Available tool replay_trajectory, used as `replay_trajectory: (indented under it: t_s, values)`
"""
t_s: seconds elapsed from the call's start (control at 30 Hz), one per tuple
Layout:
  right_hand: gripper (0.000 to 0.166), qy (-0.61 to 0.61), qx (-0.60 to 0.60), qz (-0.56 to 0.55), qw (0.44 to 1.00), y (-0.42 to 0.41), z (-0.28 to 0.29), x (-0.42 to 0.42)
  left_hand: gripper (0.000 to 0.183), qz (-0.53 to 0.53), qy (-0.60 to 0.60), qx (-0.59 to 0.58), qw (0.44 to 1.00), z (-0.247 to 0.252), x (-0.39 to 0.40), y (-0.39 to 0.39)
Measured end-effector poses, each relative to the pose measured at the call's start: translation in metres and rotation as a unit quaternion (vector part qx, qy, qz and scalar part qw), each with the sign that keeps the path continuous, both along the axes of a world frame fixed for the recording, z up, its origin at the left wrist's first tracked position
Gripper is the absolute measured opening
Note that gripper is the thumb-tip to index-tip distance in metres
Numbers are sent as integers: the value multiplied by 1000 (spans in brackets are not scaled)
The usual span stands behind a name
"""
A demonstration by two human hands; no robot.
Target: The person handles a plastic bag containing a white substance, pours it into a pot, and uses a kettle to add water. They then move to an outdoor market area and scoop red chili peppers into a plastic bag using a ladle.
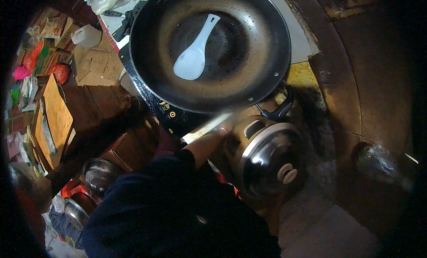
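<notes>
A large dark wok (233, 91) stands on a black induction cooker (160, 107). In the wok lies a white plastic rice paddle (195, 56), its handle pointing up and to the right. One bare forearm (203, 147) reaches from a dark sleeve towards the space between the cooker and a lidded pot (267, 157). Its hand is blurred and mostly lost in shadow near the pot's left side, so its fingers cannot be made out. The pot has a shiny metal lid with a round knob (287, 173). My other hand is not seen.
At the left stand a wooden board (55, 117), cardboard boxes (96, 64), a white plastic jug (86, 36) and metal bowls (100, 176). Plastic bags (105, 1) lie at the top left. The wok's black side handle (278, 111) juts out above the pot.
</notes>
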State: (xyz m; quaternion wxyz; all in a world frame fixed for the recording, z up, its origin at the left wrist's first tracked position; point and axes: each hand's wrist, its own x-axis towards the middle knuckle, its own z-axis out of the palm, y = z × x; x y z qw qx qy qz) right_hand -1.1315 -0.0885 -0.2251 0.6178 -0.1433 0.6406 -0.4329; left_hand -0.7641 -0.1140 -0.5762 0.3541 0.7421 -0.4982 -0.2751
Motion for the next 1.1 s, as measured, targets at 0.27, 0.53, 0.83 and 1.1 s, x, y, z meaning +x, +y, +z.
replay_trajectory:
  t_s: [0.27,0.53,0.83,1.1]
  values:
    - [41,21,0,-41,999,29,-4,-6,26,29,228,71,971,97,10,-16]
    - [41,20,-6,-31,999,13,-12,7,26,27,308,113,944,131,31,-22]
    - [40,21,-7,-15,1000,-6,-13,9,27,22,357,123,925,141,38,-19]
    - [40,34,5,-6,999,-7,-11,5,27,25,378,122,917,140,34,-21]
